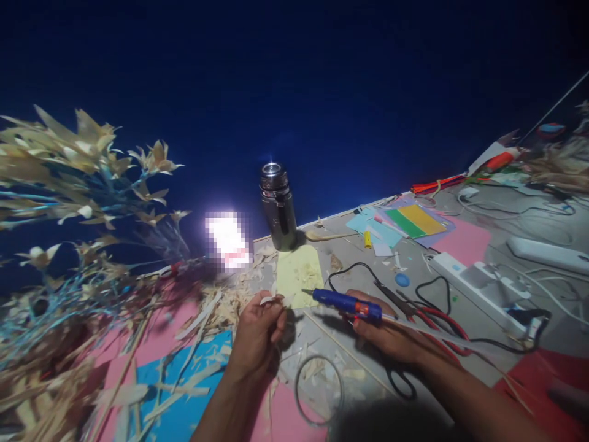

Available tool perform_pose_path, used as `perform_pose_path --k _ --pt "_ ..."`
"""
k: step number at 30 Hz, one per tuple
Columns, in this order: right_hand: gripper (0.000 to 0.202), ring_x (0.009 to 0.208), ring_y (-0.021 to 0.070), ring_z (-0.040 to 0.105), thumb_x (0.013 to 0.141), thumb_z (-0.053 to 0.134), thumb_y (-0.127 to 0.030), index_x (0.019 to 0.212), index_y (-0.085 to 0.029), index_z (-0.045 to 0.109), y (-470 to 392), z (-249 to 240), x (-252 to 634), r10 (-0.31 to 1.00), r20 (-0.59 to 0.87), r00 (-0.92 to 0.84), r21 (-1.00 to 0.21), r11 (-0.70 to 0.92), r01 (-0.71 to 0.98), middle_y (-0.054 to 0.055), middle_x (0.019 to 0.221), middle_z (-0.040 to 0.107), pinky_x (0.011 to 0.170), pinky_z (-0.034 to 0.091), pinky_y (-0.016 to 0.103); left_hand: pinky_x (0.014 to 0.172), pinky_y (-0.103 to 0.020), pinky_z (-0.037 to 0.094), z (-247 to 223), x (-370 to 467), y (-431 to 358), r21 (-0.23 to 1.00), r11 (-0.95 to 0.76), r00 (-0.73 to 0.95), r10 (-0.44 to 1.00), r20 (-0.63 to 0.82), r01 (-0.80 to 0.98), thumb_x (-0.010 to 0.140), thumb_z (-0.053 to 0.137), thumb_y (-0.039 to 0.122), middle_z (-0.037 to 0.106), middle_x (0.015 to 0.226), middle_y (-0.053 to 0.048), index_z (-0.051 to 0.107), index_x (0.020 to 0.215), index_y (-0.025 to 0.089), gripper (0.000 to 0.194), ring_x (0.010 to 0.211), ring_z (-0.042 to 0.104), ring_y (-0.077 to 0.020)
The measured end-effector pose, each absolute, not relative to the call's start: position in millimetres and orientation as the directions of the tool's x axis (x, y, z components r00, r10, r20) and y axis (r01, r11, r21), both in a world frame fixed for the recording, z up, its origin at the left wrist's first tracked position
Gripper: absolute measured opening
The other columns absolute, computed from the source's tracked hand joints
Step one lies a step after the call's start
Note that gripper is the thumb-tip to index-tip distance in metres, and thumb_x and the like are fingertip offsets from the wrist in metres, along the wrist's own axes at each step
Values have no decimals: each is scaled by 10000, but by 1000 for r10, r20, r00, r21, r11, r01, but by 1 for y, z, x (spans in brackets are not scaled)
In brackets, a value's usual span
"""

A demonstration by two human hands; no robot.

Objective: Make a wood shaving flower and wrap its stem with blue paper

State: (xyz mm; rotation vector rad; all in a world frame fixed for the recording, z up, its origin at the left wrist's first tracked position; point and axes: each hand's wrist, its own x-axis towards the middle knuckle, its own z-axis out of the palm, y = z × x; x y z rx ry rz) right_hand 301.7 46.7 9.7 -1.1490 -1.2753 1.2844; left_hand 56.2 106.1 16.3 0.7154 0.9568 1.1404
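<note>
My right hand (380,331) is wrapped round a blue hot glue gun (343,302) with an orange trigger. Its nozzle points left, toward my other hand, and a long translucent glue stick (427,331) runs out of its back. Pinched between the thumb and fingers of my left hand (260,325) is a small pale petal-like piece (271,299). The nozzle tip is a short way right of this piece, apart from it. Beneath and beyond both hands lies a pale yellow sheet (294,273) with dried yellowish blobs on it.
A dark metal flask (278,215) stands behind the yellow sheet. Branches of dried husk flowers (87,147) fill the left, above scattered husk strips (184,387). A wire ring (298,393) lies in front. Cables and a white power strip (478,294) are at right.
</note>
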Motion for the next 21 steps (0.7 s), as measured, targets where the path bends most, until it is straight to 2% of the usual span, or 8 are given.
perform_pose_path --k 3,5,8,13,16,21 --pt "332 719 219 488 884 665 -561 787 -245 628 46 21 293 968 152 -199 -949 200 244 31 779 554 658 375 331 351 -124 254 15 59 103 855 293 130 956 -262 -427 645 888 210 612 617 39 590 791 177 333 394 385 -27" --pt "358 708 221 486 920 598 -581 775 -254 595 46 26 290 961 164 -224 -923 229 309 34 777 547 659 368 339 350 -125 249 14 60 103 852 296 135 955 -264 -432 643 893 220 598 607 46 597 788 174 333 385 364 -21" --pt "416 708 228 488 943 529 -631 758 -260 556 47 26 290 962 146 -233 -906 224 360 38 773 541 667 369 348 351 -125 247 13 61 103 846 296 136 955 -263 -443 631 905 227 592 609 51 594 783 171 351 383 361 -17" --pt "548 703 210 467 962 403 -740 762 -234 474 49 19 292 931 223 -289 -859 328 393 14 759 498 636 353 328 350 -126 242 15 63 103 825 315 137 949 -285 -469 593 921 222 604 624 52 574 775 170 395 378 373 -17" --pt "552 699 197 461 991 367 -725 763 -229 452 50 16 294 927 233 -295 -832 347 433 7 759 485 636 353 320 356 -125 246 16 64 102 817 322 126 946 -299 -478 573 933 222 577 594 67 558 758 170 421 381 372 -17" --pt "558 704 197 478 994 358 -728 770 -228 465 48 18 295 921 261 -288 -821 369 436 10 759 491 640 365 319 353 -124 247 16 64 103 821 318 119 947 -298 -475 558 948 238 617 649 50 569 765 161 439 387 381 -9"
